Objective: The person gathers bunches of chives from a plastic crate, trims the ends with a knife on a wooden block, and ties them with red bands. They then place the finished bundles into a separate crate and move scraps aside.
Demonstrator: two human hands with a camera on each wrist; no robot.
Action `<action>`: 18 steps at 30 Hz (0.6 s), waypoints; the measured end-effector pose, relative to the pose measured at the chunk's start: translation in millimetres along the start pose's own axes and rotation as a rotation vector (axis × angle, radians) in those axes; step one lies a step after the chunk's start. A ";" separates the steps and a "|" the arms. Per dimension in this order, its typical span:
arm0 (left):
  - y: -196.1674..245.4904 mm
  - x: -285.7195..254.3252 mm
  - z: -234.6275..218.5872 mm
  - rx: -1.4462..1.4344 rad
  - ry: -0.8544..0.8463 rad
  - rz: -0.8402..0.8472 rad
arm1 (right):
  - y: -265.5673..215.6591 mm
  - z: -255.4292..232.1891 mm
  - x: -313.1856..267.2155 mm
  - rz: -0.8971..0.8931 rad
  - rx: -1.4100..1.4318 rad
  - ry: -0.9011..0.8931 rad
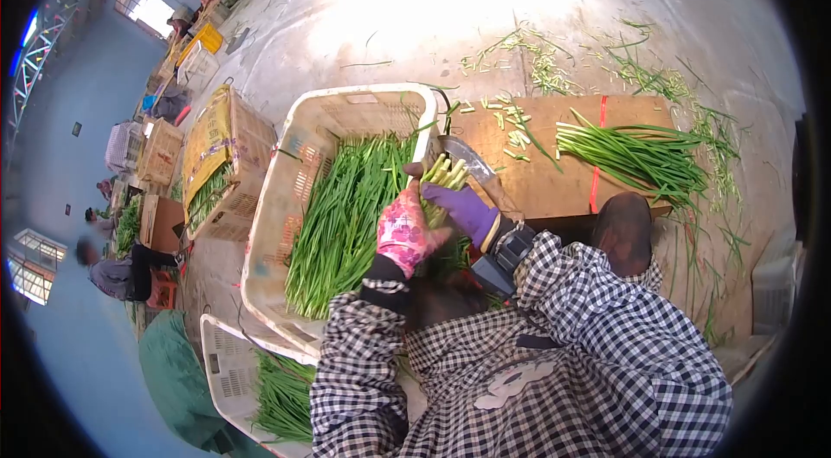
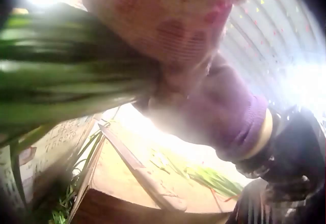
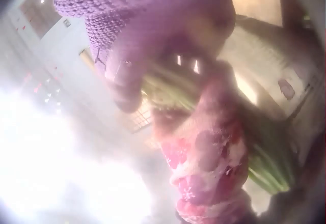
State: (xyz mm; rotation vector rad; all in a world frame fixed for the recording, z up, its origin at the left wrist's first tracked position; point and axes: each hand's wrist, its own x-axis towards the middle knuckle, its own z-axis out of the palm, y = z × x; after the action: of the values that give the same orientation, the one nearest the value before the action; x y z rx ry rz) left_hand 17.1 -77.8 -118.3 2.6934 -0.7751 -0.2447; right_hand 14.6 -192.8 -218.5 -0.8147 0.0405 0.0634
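Between my two gloved hands is a bunch of garlic chives (image 1: 444, 170), its pale cut ends pointing up and away in the head view. My left hand (image 1: 403, 229), in a pink flowered glove, grips the bunch; the green stalks (image 2: 66, 71) stretch sideways from it in the left wrist view. Fingers of my right hand (image 1: 463, 210), in a purple glove, wrap the bunch near the pale ends. In the right wrist view the purple glove (image 3: 163, 25) partly hides the stalks. A knife (image 2: 137, 170) with a broad blade lies on the wooden board (image 1: 537, 185), close beside my right hand.
A white crate (image 1: 260, 285) full of loose chives stands left of the board. Another chive bundle (image 1: 640, 151) lies across a red strip (image 1: 595, 185) on the board. Trimmings (image 1: 545, 68) litter the floor beyond. Further crates and seated people are at the left.
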 end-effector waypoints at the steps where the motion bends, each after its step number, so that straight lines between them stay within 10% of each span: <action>1: -2.7 2.3 7.8 -0.102 0.024 -0.096 | -5.6 1.8 -1.8 0.002 -0.001 0.000; 5: -36.3 3.8 28.5 -0.240 0.188 -0.011 | -35.4 -17.8 -1.9 -0.397 -0.473 -0.018; 6: -31.8 1.5 24.6 -0.247 0.188 -0.016 | -71.8 3.4 -9.4 -0.308 0.046 0.026; 8: -26.4 -1.3 20.8 -0.221 0.203 0.000 | -55.5 -39.4 29.8 -0.333 0.146 -0.070; 10: -34.1 5.4 37.8 -0.155 0.207 0.039 | -62.4 17.9 -15.5 -0.516 -0.868 -0.281; 12: -69.1 22.8 79.3 -0.465 0.175 -0.037 | -71.8 17.6 -20.2 -0.457 -0.886 -0.290; 15: -38.1 15.2 48.7 -0.288 0.173 -0.024 | -47.5 -44.0 7.2 -0.438 -0.456 0.152; 18: -16.8 24.3 40.2 -0.098 0.109 -0.069 | -66.8 -55.9 -39.9 -0.124 -1.301 0.286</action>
State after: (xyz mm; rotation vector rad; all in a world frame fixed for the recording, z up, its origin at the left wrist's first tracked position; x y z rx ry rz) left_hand 35.5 -88.1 -163.4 2.6188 -0.6228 -0.1467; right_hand -21.1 -280.8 -205.9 -2.1209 0.2337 -0.1693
